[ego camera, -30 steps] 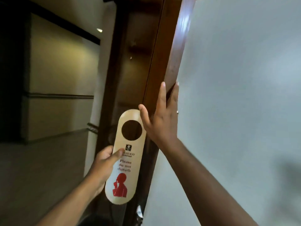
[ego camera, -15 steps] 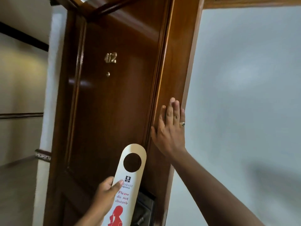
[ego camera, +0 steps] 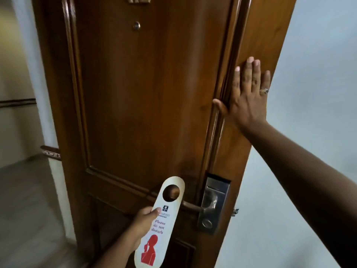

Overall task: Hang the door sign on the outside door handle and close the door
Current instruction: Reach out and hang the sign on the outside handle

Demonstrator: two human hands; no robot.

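One glossy oblong door sign

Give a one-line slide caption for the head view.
Left hand brings the door sign up to the door handle, not yet hung; right hand lies flat on the door edge.

Hallway and wall beside the doorway

Pale blue-grey painted wall right of the flat hand; dim beige corridor wall far left.
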